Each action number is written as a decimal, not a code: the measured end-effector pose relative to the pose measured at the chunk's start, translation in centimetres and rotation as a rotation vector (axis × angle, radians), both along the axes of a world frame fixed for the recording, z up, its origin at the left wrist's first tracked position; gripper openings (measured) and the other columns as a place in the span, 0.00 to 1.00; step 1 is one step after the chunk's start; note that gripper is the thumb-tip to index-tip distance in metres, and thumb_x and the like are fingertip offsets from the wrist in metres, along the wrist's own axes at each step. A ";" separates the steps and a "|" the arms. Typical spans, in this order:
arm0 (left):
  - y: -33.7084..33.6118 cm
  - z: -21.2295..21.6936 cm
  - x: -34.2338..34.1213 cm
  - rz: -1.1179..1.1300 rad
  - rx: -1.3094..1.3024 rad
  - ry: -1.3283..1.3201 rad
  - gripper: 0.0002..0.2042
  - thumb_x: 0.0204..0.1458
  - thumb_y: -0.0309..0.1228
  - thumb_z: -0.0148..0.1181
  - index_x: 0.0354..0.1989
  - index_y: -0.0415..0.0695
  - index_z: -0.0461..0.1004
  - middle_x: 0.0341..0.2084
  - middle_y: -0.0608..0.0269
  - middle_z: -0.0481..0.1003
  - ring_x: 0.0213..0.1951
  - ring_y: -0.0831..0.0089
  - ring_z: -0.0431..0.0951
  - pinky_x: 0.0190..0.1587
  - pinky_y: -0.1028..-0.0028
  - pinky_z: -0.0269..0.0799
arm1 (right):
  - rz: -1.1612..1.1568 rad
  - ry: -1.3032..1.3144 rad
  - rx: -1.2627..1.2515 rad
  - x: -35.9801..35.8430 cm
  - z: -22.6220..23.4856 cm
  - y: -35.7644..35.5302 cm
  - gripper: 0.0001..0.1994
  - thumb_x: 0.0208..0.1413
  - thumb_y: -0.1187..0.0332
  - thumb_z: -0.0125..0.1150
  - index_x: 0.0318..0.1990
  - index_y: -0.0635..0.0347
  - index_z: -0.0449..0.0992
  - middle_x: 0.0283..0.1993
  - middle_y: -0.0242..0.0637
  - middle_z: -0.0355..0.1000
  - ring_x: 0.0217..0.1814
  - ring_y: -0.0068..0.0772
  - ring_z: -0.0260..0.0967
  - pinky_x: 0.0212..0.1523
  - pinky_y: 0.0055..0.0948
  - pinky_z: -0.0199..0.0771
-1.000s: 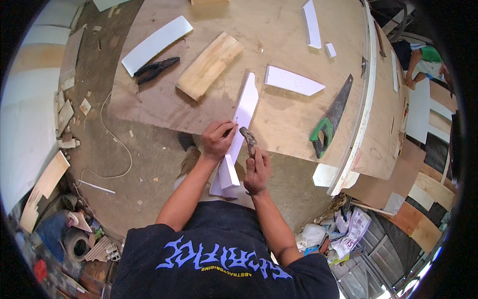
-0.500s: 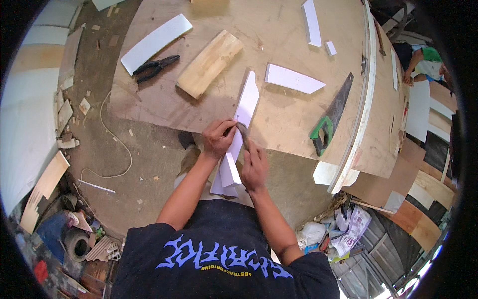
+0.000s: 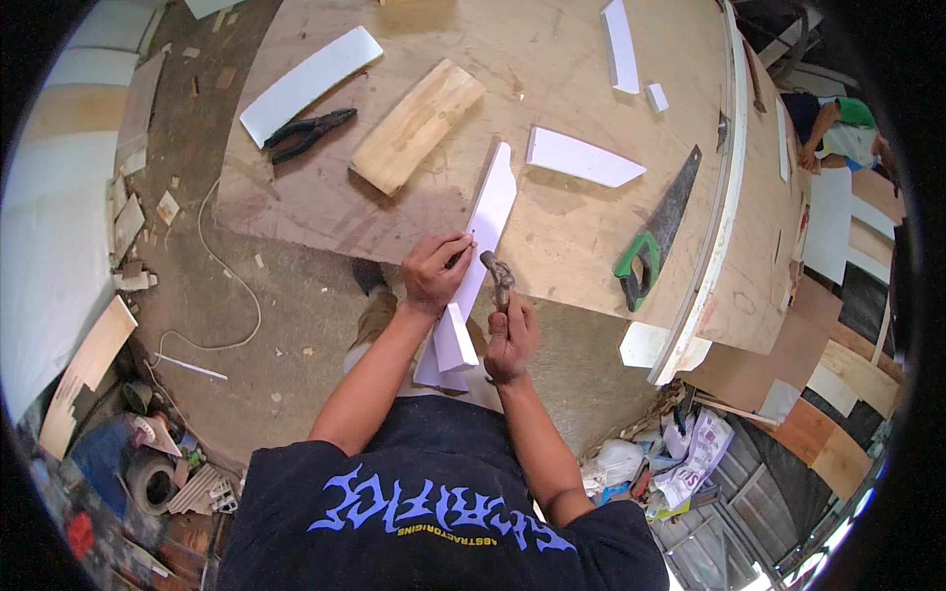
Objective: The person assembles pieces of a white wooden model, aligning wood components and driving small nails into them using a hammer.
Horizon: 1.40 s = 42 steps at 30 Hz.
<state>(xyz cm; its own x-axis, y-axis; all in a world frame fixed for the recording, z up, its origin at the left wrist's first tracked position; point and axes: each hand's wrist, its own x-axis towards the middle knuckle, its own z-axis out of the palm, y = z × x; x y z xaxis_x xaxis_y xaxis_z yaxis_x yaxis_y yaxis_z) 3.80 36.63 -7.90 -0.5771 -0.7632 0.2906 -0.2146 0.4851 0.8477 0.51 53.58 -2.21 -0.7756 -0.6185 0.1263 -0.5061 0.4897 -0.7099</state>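
The left hand (image 3: 431, 277) is at the left edge of a long white board (image 3: 490, 205), its thumb and fingers (image 3: 456, 242) pinched together close to a small dark spot on the board; whether a nail sits between them is too small to tell. The right hand (image 3: 510, 341) has its fingers wrapped around the handle of a hammer (image 3: 500, 277), whose head is just right of the pinched fingertips. The long board slants from the person's lap, its far end over the near edge of the wooden surface (image 3: 591, 241). A short white piece (image 3: 453, 341) sits against its near part, between the two forearms; whether they are joined cannot be told.

On the left of the surface, black pliers (image 3: 311, 134) lie by a white strip (image 3: 310, 86), with a thick wooden block (image 3: 418, 128) to their right. An angled white piece (image 3: 583, 158) lies right of the long board, and a green-handled saw (image 3: 650, 241) lies farther right. At the far right are a narrow white strip (image 3: 621, 46) and a small white block (image 3: 657, 97).
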 end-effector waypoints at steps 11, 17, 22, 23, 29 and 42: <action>-0.1 -0.3 0.2 -0.008 0.068 0.008 0.08 0.48 0.24 0.75 0.37 0.45 0.87 0.36 0.63 0.85 0.37 0.64 0.85 0.40 0.67 0.81 | 0.066 0.022 0.121 -0.9 1.6 -2.0 0.19 0.67 0.76 0.57 0.63 0.70 0.76 0.46 0.48 0.77 0.44 0.41 0.77 0.44 0.36 0.78; 0.1 -0.1 -0.2 0.027 0.115 -0.013 0.08 0.46 0.23 0.75 0.36 0.46 0.88 0.36 0.62 0.85 0.37 0.64 0.85 0.40 0.67 0.82 | 0.016 -0.081 0.206 -0.9 2.1 -2.3 0.20 0.64 0.78 0.59 0.64 0.69 0.76 0.49 0.49 0.77 0.47 0.46 0.77 0.51 0.37 0.78; 0.0 0.3 -0.1 0.003 0.145 0.001 0.08 0.47 0.23 0.74 0.36 0.45 0.88 0.37 0.61 0.85 0.38 0.63 0.85 0.41 0.67 0.81 | 0.015 -0.017 0.100 -0.7 2.8 -2.1 0.20 0.65 0.75 0.59 0.64 0.64 0.77 0.49 0.48 0.78 0.49 0.46 0.78 0.50 0.38 0.79; 0.0 0.3 -0.2 0.001 0.160 0.006 0.08 0.47 0.23 0.74 0.36 0.45 0.88 0.37 0.61 0.85 0.38 0.62 0.85 0.42 0.67 0.81 | 0.011 -0.018 0.139 -0.8 3.3 -2.4 0.20 0.66 0.74 0.59 0.65 0.63 0.77 0.50 0.48 0.78 0.51 0.46 0.78 0.50 0.39 0.79; -0.2 0.6 0.0 -0.023 0.279 -0.026 0.10 0.48 0.24 0.74 0.39 0.44 0.87 0.39 0.61 0.85 0.41 0.61 0.85 0.45 0.65 0.81 | -0.017 -0.025 -0.025 -0.1 1.6 -1.1 0.21 0.64 0.78 0.60 0.65 0.67 0.76 0.47 0.48 0.77 0.43 0.44 0.76 0.46 0.37 0.79; -0.5 0.8 0.4 -0.078 0.262 -0.083 0.13 0.48 0.27 0.75 0.44 0.45 0.86 0.42 0.59 0.85 0.44 0.58 0.84 0.48 0.64 0.80 | 0.064 0.009 0.137 -0.7 1.2 -1.3 0.23 0.65 0.75 0.61 0.68 0.62 0.74 0.52 0.50 0.77 0.51 0.49 0.78 0.53 0.39 0.79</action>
<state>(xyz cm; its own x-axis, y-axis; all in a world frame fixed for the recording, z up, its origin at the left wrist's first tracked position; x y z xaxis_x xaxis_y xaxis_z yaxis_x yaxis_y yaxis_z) 4.24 36.11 -7.12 -0.6505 -0.7585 0.0387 -0.2591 0.2696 0.9274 -0.15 52.33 -1.06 -0.7330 -0.6788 0.0440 -0.5454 0.5478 -0.6345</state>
